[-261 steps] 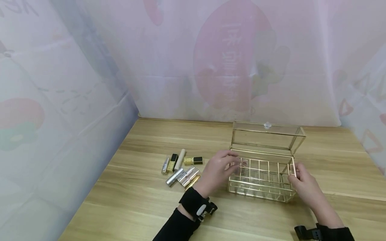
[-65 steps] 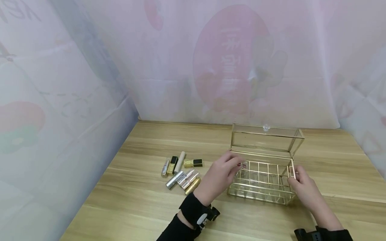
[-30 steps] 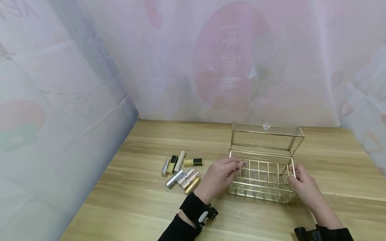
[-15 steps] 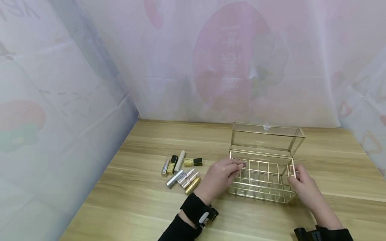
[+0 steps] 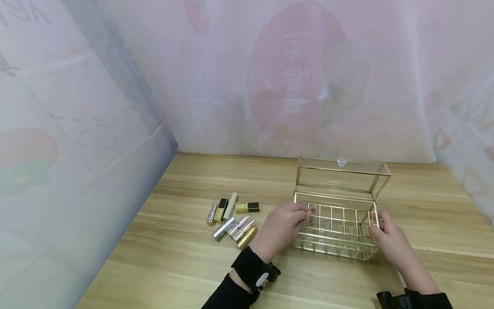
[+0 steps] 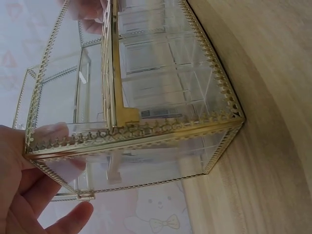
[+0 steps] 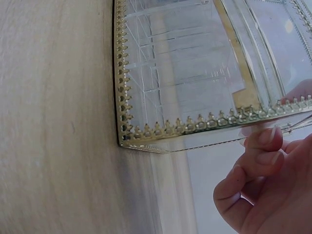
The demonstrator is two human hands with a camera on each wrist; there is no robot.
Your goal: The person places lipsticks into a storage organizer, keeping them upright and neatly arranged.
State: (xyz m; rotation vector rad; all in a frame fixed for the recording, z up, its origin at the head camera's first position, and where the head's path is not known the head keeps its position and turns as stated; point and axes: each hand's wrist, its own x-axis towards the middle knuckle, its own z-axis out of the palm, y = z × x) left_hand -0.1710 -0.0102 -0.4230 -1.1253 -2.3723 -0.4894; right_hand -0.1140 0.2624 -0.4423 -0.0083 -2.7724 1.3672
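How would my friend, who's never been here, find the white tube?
On the wooden table, find the open box, then the bunch of tubes to its left. The white tube lies at the back, between two black-and-gold ones. It alone is whitish; its neighbours are gold, silver or black.

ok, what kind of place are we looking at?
Possibly a makeshift recording booth, not certain: a wood-grain table, printed sheets hung around it on three sides, and black wrist gear strapped on the person.
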